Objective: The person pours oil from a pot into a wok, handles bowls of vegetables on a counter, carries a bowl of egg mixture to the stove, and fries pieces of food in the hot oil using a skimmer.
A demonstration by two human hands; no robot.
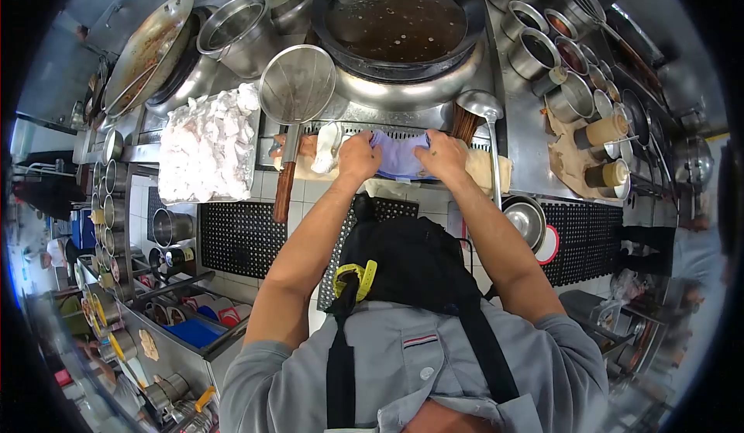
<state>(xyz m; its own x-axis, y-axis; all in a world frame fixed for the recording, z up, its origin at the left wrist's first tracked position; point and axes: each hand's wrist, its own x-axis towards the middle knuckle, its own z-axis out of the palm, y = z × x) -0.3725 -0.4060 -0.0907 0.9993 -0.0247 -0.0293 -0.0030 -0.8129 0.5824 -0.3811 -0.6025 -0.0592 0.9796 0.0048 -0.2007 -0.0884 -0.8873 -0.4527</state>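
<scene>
A purple cloth [400, 155] stretches between my hands at the front edge of the stove. My left hand [358, 158] grips its left end and my right hand [443, 156] its right end, both with fingers curled. Left of my left hand lies a white ladle-like spoon [328, 144] on a tan cloth [308, 156]. A mesh strainer [297, 84] with a wooden handle rests further left. On the right, a steel ladle [482, 106] lies with its handle toward me, beside a bamboo brush [465, 123]. Behind the cloth sits a large wok [395, 18] of dark oil.
A tray heaped with pale, floured pieces [209, 146] stands at the left. Steel pots [242, 34] and a used wok [147, 53] are behind it. Sauce containers [535, 53] and squeeze bottles [607, 131] line the right counter. Steel bowls [525, 222] are below the right edge.
</scene>
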